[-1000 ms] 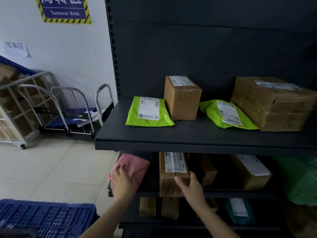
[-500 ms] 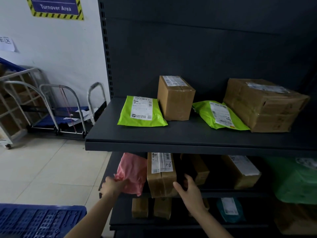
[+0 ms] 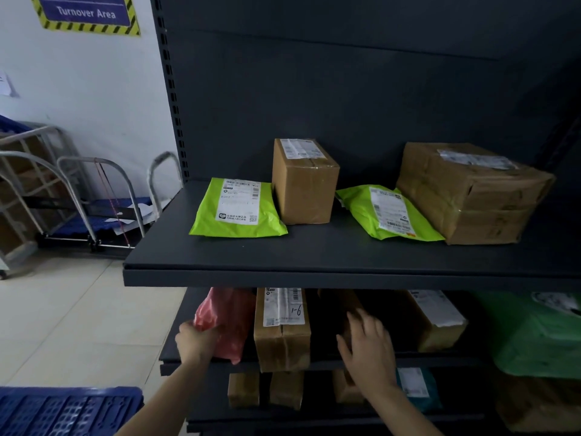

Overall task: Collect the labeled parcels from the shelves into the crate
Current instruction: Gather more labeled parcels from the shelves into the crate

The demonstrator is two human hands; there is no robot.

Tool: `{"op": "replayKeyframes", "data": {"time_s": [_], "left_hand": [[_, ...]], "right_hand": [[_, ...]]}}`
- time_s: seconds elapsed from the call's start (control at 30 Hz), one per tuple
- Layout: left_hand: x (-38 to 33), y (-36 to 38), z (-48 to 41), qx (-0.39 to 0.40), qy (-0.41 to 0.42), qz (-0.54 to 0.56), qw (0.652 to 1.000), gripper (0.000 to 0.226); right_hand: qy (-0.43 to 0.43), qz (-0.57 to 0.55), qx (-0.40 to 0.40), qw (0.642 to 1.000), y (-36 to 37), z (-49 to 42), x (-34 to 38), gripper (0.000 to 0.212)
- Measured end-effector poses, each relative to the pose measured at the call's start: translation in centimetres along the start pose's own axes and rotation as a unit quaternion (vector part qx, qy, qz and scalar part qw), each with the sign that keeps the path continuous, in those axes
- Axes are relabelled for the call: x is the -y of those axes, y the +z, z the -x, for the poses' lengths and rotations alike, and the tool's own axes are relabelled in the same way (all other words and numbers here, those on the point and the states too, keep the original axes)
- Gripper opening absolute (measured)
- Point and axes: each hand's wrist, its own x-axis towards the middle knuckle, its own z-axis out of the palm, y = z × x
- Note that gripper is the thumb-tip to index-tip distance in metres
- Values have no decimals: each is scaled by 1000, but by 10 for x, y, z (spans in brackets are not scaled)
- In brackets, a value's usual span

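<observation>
My left hand (image 3: 196, 341) grips the lower corner of a pink soft parcel (image 3: 228, 319) on the middle shelf (image 3: 408, 361). To its right stands a tall brown box (image 3: 281, 328) with a white label marked 1-6. Past a dark gap, my right hand (image 3: 366, 350) reaches in with its fingers spread against another brown box (image 3: 352, 309) deep in shadow. The top shelf (image 3: 283, 273) carries two lime green mailers (image 3: 239, 209) (image 3: 388, 214) and two cardboard boxes (image 3: 303, 180) (image 3: 471, 191), all labeled. The blue crate (image 3: 67, 410) sits at the bottom left.
A labeled brown box (image 3: 435, 319) and a green bag (image 3: 534, 335) lie further right on the middle shelf. Small boxes (image 3: 243, 388) and a teal parcel (image 3: 415, 388) fill the shelf below. Metal trolleys (image 3: 94, 196) stand by the white wall at left, on a tiled floor (image 3: 78, 325).
My left hand slid from the pink parcel's face down to its lower corner and took hold. My right hand left the tall labeled box and moved right, into the dark gap.
</observation>
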Motion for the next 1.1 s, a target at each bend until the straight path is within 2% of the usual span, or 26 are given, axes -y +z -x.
{"op": "replayKeyframes", "data": {"time_s": [0.07,0.17,0.33,0.5,0.63,0.8,0.9,0.97,1.1], "left_hand": [[-5,-2,5,-29,55,-14,998,47],[-9,-5,10,-38,149,-74,985,50],[2,-11,12,-36,294,-295,908,50],[20,-3,24,-9,364,-418,833,48],[27,7,39,47,339,-485,805,52],[35,-1,40,81,314,-450,832,66],[35,-9,36,55,313,-421,849,58],[33,-14,32,41,272,-389,879,55],[33,-19,21,28,105,-283,953,54]], "right_hand": [[18,-3,26,1000,2,-13,-4,53],[27,-14,69,997,13,-27,-8,55],[51,-71,69,994,25,-27,-9,51],[97,-130,70,984,13,-3,-1,48],[102,-163,62,979,7,14,2,45],[93,-154,57,982,1,24,7,44],[95,-149,60,982,-2,25,9,45],[94,-148,57,983,-2,27,11,45],[105,-138,61,983,-1,28,11,46]]}}
